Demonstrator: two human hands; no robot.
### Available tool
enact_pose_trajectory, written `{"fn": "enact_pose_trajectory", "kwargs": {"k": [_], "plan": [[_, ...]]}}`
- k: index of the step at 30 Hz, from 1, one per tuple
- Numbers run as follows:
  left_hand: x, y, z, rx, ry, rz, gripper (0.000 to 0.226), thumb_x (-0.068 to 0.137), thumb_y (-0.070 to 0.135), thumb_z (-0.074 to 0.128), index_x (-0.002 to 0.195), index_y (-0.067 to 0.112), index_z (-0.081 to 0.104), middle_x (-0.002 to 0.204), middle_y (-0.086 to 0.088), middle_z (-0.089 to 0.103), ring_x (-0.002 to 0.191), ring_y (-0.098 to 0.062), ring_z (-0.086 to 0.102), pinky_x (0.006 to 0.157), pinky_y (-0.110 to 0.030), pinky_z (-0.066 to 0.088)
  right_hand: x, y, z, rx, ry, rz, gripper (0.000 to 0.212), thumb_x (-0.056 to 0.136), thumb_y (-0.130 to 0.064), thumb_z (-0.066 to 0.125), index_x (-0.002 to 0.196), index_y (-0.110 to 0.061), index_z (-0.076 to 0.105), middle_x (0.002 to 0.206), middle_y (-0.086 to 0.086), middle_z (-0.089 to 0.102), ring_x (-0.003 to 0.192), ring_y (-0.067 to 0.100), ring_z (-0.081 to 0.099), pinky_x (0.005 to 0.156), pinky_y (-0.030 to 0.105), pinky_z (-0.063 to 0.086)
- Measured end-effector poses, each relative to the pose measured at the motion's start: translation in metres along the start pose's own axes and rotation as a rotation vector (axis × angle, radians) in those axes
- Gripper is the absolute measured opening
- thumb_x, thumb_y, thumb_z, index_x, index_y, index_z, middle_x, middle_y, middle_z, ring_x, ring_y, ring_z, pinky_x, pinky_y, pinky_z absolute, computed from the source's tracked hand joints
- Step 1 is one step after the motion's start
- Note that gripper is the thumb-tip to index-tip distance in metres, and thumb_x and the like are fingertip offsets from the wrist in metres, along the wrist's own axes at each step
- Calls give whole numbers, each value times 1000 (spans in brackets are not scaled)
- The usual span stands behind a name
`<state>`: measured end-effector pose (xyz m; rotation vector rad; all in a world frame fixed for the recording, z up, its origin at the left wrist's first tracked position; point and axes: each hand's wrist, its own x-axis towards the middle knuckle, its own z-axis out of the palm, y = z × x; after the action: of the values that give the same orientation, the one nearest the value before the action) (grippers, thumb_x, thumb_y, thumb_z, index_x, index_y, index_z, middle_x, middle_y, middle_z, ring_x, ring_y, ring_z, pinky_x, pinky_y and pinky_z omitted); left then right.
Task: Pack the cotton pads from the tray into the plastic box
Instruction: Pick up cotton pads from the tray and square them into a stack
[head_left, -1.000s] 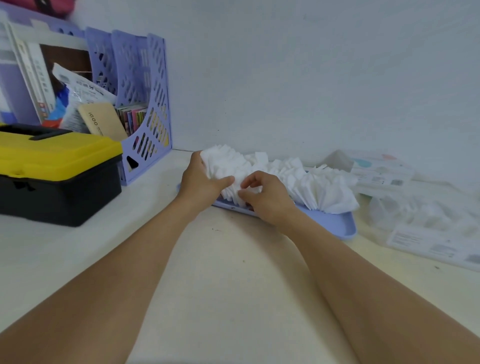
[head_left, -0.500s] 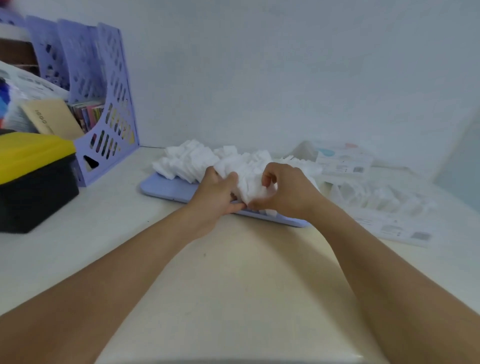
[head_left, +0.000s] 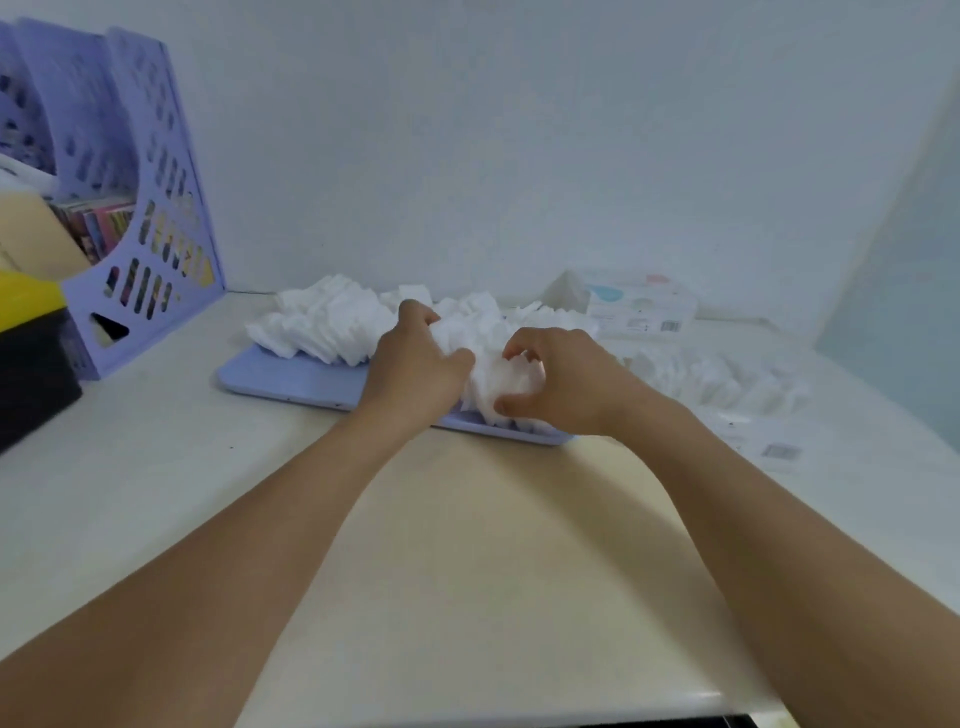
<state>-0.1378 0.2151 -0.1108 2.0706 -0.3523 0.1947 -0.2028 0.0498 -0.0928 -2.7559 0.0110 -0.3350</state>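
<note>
A lilac tray (head_left: 291, 376) lies on the white desk near the back wall, heaped with white square cotton pads (head_left: 332, 322). My left hand (head_left: 415, 364) and my right hand (head_left: 561, 382) meet over the tray's right half, both curled round one bunch of cotton pads (head_left: 493, 374) between them. A clear plastic box (head_left: 727, 384) with more pads inside lies to the right of the tray, its edges hard to make out.
A lilac magazine rack (head_left: 130, 208) with books stands at the back left. In front of it sits a black case with a yellow lid (head_left: 26, 332). A white carton (head_left: 639, 306) lies behind the tray at the right. The wall is close behind.
Both hands have shifted from the tray's left end to its right half and closed round a bunch of pads. The left part of the pile is uncovered.
</note>
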Motion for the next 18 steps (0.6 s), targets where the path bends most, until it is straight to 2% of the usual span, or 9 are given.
{"fn": "enact_pose_trajectory", "kwargs": {"k": [1, 3, 6, 9, 10, 14, 18], "plan": [[0, -2, -3, 112, 31, 96, 40, 86, 23, 68, 116, 21, 42, 82, 2, 57, 74, -16, 58, 66, -35, 48, -3, 2, 3, 37, 18, -4, 53, 79, -39, 81, 126, -26, 60, 113, -8, 58, 102, 14, 57, 78, 25, 41], [2, -6, -10, 146, 16, 162, 47, 84, 24, 69, 123, 26, 43, 78, -3, 60, 71, -20, 59, 67, -36, 48, -4, 2, 5, 53, 35, -28, 51, 80, -37, 80, 125, -27, 61, 110, -10, 55, 100, 12, 56, 78, 24, 39], [4, -12, -16, 118, -96, 164, 36, 86, 24, 66, 119, 30, 54, 86, -7, 67, 74, -23, 64, 75, -39, 55, -3, 1, 6, 45, 31, -49, 49, 80, -36, 80, 125, -28, 62, 109, -8, 58, 100, 14, 57, 76, 24, 40], [6, -16, -16, 138, -131, 162, 19, 90, 26, 59, 109, 26, 61, 97, 1, 64, 82, -21, 60, 75, -35, 49, -4, 6, 6, 117, 31, -39, 49, 80, -34, 82, 125, -28, 63, 110, -8, 58, 94, 11, 57, 71, 14, 39], [6, -15, -14, 138, -132, 156, 18, 91, 27, 57, 108, 24, 61, 96, 3, 62, 83, -20, 58, 73, -33, 45, -6, 9, 6, 149, 39, -35, 50, 80, -33, 83, 125, -28, 64, 111, -8, 58, 91, 8, 57, 71, 11, 38], [7, -14, -12, 133, -133, 113, 17, 97, 30, 48, 110, 24, 58, 81, 7, 60, 74, -17, 55, 67, -31, 38, -10, 17, 5, 203, 34, -19, 47, 78, -34, 85, 120, -30, 65, 113, -8, 59, 69, -3, 54, 69, 15, 41], [5, -14, -13, 133, -134, 98, 22, 100, 32, 44, 116, 23, 56, 82, 6, 60, 78, -18, 56, 75, -34, 43, -10, 21, 6, 232, 62, -30, 34, 78, -30, 83, 107, -30, 64, 112, -6, 63, 66, -3, 55, 61, 15, 38]]}}
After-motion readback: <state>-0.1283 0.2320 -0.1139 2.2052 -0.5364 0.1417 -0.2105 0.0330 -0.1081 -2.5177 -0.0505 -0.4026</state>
